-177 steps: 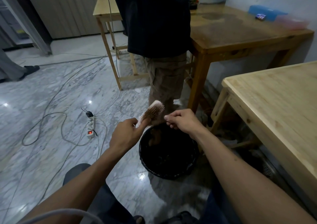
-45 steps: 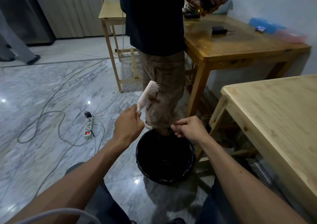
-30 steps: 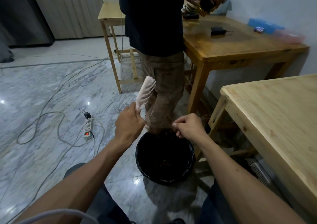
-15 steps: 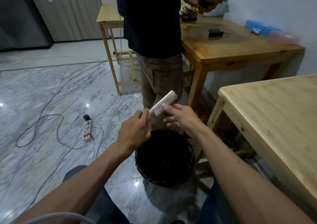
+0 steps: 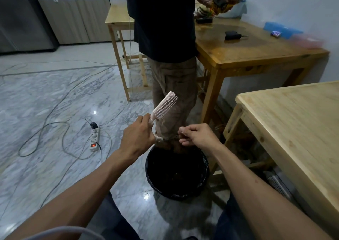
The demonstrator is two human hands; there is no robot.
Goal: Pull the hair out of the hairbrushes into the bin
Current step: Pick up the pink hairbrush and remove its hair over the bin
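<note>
A pale pink hairbrush [image 5: 165,105] points up and to the right, its bristles facing right. My left hand [image 5: 136,137] is closed around its handle. My right hand [image 5: 196,136] hovers to the right of the brush, above the far rim of the bin, with thumb and fingertips pinched together; whether hair sits between them is too fine to see. The black bin [image 5: 177,172], lined with a dark bag, stands on the floor right below both hands.
A person in dark top and khaki trousers [image 5: 173,85] stands just behind the bin. Wooden tables sit at the right [image 5: 297,129] and back right [image 5: 256,50]. A power strip [image 5: 94,138] and loose cables lie on the marble floor to the left.
The brush has swung from low and level back up to a steep tilt. My right hand left the bristles and dropped over the bin with its fingers pinched.
</note>
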